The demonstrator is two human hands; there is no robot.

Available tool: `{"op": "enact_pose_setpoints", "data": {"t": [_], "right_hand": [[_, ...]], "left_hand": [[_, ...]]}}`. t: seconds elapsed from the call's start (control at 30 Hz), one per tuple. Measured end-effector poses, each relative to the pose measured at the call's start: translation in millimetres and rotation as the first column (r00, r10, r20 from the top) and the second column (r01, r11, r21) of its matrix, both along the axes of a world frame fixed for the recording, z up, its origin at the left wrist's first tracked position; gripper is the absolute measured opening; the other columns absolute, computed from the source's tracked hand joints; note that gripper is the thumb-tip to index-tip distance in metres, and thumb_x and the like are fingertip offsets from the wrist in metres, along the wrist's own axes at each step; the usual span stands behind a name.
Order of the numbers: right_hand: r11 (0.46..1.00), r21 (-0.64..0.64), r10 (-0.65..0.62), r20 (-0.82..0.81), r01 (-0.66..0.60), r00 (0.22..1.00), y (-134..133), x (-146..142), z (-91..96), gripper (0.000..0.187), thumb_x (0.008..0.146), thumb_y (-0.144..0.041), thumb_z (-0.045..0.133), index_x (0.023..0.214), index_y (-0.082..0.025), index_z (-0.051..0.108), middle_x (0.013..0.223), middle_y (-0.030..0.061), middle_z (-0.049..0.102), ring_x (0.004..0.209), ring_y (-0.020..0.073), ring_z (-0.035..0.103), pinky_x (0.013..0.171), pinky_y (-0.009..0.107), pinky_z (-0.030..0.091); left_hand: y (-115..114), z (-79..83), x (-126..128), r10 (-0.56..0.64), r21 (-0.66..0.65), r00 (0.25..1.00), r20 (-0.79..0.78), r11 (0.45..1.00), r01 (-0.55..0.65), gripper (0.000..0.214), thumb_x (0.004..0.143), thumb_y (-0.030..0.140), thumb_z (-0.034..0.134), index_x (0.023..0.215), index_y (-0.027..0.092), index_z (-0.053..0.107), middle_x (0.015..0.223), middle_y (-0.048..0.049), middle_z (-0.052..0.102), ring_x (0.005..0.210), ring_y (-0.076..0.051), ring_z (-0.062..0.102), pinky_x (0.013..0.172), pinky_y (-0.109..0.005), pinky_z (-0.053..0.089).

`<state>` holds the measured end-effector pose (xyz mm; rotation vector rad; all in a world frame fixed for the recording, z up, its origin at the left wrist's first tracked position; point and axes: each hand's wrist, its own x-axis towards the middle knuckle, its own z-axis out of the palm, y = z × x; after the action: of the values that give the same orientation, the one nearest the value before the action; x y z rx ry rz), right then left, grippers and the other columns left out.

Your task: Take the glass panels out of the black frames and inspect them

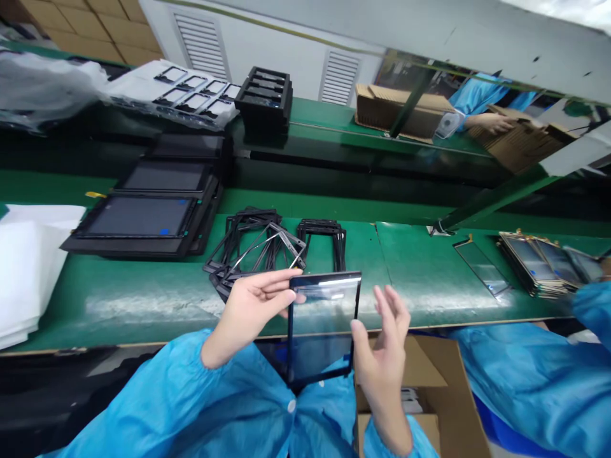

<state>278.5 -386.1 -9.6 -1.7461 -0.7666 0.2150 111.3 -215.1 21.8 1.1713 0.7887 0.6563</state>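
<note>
A clear glass panel with a black frame [324,327] is held upright in front of my chest, above the bench's front edge. My left hand [255,308] pinches its upper left corner between thumb and fingers. On the other side, my right hand [386,340] is open with its fingers spread. Its thumb lies close to the panel's right edge; whether it touches is unclear. Just beyond the panel lies a messy pile of thin black frames [233,251], and a neater stack of black frames [340,245] sits beside it.
Black trays with dark screens [140,216] are stacked at left, near white sheets [33,267]. At right are a loose glass panel [482,267] and stacked panels [539,261]. A green post [496,197] rises there. An open cardboard box [458,394] stands below; a co-worker's blue sleeve [529,375] is close by.
</note>
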Motion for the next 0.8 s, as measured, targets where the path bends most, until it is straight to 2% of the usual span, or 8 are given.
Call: {"op": "enact_pose_setpoints", "data": {"t": [0.07,0.13,0.23,0.53,0.6,0.7,0.73,0.8], "right_hand": [[0.996,0.049,0.080,-0.136,-0.073,0.987,8.9,14.1,14.6,0.052,0.098,-0.037,0.068,0.149,-0.029,0.064,0.149,0.0121,0.063,0.136,0.0321,0.062,0.114,0.052,0.050],[0.984,0.063,0.177,-0.310,-0.166,0.934,17.3,24.9,27.1,0.044,0.099,-0.041,0.067,0.140,-0.024,0.071,0.112,0.0110,0.082,0.103,0.0278,0.077,0.095,0.045,0.061],[0.982,0.042,0.184,-0.390,-0.182,0.902,24.8,29.1,36.9,0.032,0.093,-0.044,0.074,0.112,-0.020,0.082,0.067,0.0040,0.079,0.068,0.0234,0.077,0.074,0.038,0.063],[0.990,0.108,0.125,-0.358,-0.092,0.925,22.4,15.7,44.1,0.017,0.090,-0.035,0.077,0.094,-0.021,0.083,0.061,0.0021,0.078,0.059,0.0226,0.079,0.067,0.033,0.067],[0.986,0.110,0.161,-0.376,-0.129,0.913,26.2,10.9,43.4,0.014,0.090,-0.034,0.077,0.094,-0.021,0.083,0.065,0.0032,0.080,0.061,0.0229,0.081,0.067,0.032,0.067],[0.951,0.131,0.308,-0.464,-0.279,0.831,34.9,2.1,37.6,0.018,0.085,-0.033,0.083,0.098,-0.022,0.082,0.075,0.0034,0.084,0.065,0.0234,0.082,0.065,0.030,0.067],[0.934,0.149,0.355,-0.502,-0.326,0.788,36.6,1.3,34.9,0.022,0.082,-0.034,0.086,0.101,-0.022,0.081,0.078,0.0030,0.084,0.066,0.0235,0.082,0.066,0.031,0.067],[0.915,0.165,0.396,-0.548,-0.369,0.737,34.9,6.6,29.2,0.031,0.084,-0.041,0.086,0.108,-0.023,0.081,0.087,0.0037,0.086,0.075,0.0237,0.083,0.073,0.033,0.068]], "left_hand": [[-2.3,6.7,-3.1,-0.025,0.050,0.999,-0.026,0.998,0.027,0.036,0.079,0.028,0.089,0.113,0.018,0.086,0.079,-0.0099,0.085,0.078,-0.028,0.084,0.056,-0.024,0.066],[-3.8,11.8,-5.9,-0.048,0.077,0.998,-0.042,0.996,0.051,0.034,0.078,0.026,0.089,0.111,0.020,0.087,0.078,-0.0095,0.085,0.076,-0.028,0.084,0.057,-0.025,0.067],[-4.0,15.3,-9.0,-0.063,0.090,0.996,-0.062,0.994,0.068,0.032,0.076,0.027,0.090,0.108,0.022,0.088,0.078,-0.0091,0.085,0.073,-0.028,0.084,0.059,-0.025,0.068],[-2.1,5.9,-13.6,-0.108,0.190,0.979,-0.173,0.972,0.141,0.034,0.087,0.041,0.082,0.114,0.021,0.086,0.086,-0.0096,0.086,0.078,-0.029,0.085,0.066,-0.031,0.070],[-2.3,10.1,-10.8,-0.127,0.357,0.956,-0.266,0.908,0.220,0.033,0.092,0.040,0.076,0.120,0.024,0.084,0.118,-0.0107,0.084,0.103,-0.031,0.082,0.080,-0.034,0.070],[-2.9,19.4,-3.2,-0.204,0.573,0.881,-0.426,0.693,0.438,0.050,0.091,0.033,0.076,0.141,0.033,0.073,0.150,-0.0055,0.069,0.134,-0.035,0.068,0.105,-0.041,0.060],[-3.0,21.7,-1.0,-0.269,0.560,0.838,-0.476,0.642,0.524,0.059,0.092,0.031,0.074,0.150,0.035,0.065,0.146,-0.0048,0.072,0.129,-0.034,0.071,0.105,-0.041,0.060],[-2.6,23.3,0.8,-0.414,0.448,0.767,-0.491,0.635,0.629,0.064,0.099,0.031,0.067,0.160,0.036,0.052,0.127,-0.0035,0.081,0.101,-0.028,0.081,0.092,-0.038,0.064]]}}
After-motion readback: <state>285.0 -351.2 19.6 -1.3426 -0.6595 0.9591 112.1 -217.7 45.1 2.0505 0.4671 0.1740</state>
